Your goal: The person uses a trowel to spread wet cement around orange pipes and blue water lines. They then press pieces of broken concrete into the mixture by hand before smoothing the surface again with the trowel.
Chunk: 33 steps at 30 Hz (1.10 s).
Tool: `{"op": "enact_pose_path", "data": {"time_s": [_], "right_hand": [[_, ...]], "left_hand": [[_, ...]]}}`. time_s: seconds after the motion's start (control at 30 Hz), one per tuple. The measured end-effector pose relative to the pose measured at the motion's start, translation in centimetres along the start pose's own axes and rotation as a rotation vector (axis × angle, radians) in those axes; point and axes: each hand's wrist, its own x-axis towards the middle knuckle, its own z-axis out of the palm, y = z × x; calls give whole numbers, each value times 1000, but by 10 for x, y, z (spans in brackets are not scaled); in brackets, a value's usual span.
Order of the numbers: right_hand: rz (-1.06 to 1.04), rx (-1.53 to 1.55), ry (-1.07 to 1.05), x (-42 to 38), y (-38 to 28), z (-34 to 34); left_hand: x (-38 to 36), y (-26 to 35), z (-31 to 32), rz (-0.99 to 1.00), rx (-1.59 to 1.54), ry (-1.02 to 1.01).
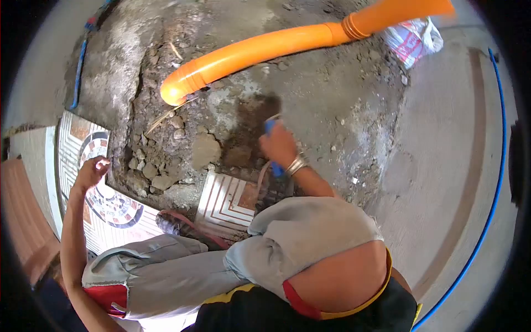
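Hands well apart. Right hand (279, 145) closed around a blue tool (277, 169), blue showing above and below the fist; its working end isn't clear. It's over the soil (326, 94), by a dark patch (255, 123). Bangles (296, 165) on right wrist. Left hand (93, 172), fingers curled, at the big patterned tile (113, 209) on the left; can't tell if it grips or only touches. Small striped tile (221, 195) lies near the knees, between the two hands. Rubble (148, 170) beside the big tile. Orange pipe (265, 48) lies beyond, white bag (416, 41) near its far end. Blue hose (503, 144) far right.
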Motion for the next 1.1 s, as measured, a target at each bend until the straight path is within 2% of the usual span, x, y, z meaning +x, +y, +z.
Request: {"op": "enact_pose_path", "data": {"time_s": [0.03,0.07,0.1,0.17,0.2,0.27,0.3,0.33,0.37,0.43,0.47,0.5,0.53,0.57,0.6,0.63,0.67,0.7,0.73,0.77,0.83,0.9,0.97,1.07,1.1], "right_hand": [[84,36,-133,-19,-31,-13],[14,40,-193,-35,-40,-14],[41,42,-180,-44,-35,-19],[-66,179,-293,-60,-21,-30],[66,205,-189,-74,-16,-47],[-79,257,202,-92,77,-29],[214,299,222,-105,92,-55],[542,424,199,-117,101,-77],[711,622,269,-126,134,-76],[721,700,395,-140,185,-67],[779,734,372,-142,181,-62],[831,766,342,-140,175,-55],[800,758,309,-133,156,-46],[757,832,283,-127,129,-36],[722,906,255,-123,109,-32],[705,901,216,-116,98,-32],[667,864,90,-104,87,-30],[620,822,-46,-94,71,-27],[523,791,-171,-89,53,-29],[496,777,-228,-84,37,-26],[277,621,-274,-76,10,-17],[209,548,-398,-67,-3,-17],[148,465,-509,-61,-11,-1],[-184,168,-463,-50,-35,28],[-197,160,-475,-46,-46,44]], "left_hand": [[6,8,2,1,-11,-27],[10,15,4,44,-44,-39],[14,21,7,90,-79,-56],[3,60,-5,100,-63,-101],[2,44,1,115,-136,-29],[-1,15,-3,81,-199,-33],[-11,14,-1,150,-190,67],[-22,28,-7,55,-104,32],[-24,7,-5,39,-1,34],[-30,-13,7,43,-14,4],[-21,-49,21,14,-34,-34],[-25,-39,33,48,-146,21],[-21,-50,42,83,-175,-22],[-23,-33,37,70,22,-91],[-29,-7,31,76,36,-131],[-30,8,25,3,75,-160],[-28,3,27,1,172,-39],[-36,35,16,-22,102,-30],[-42,52,8,4,158,32],[-45,53,8,59,158,105],[-59,74,4,107,70,96],[-62,69,6,118,22,-28],[-59,51,23,87,-87,-45],[-52,33,30,7,-17,-62],[-51,30,31,-15,40,-72]]}}
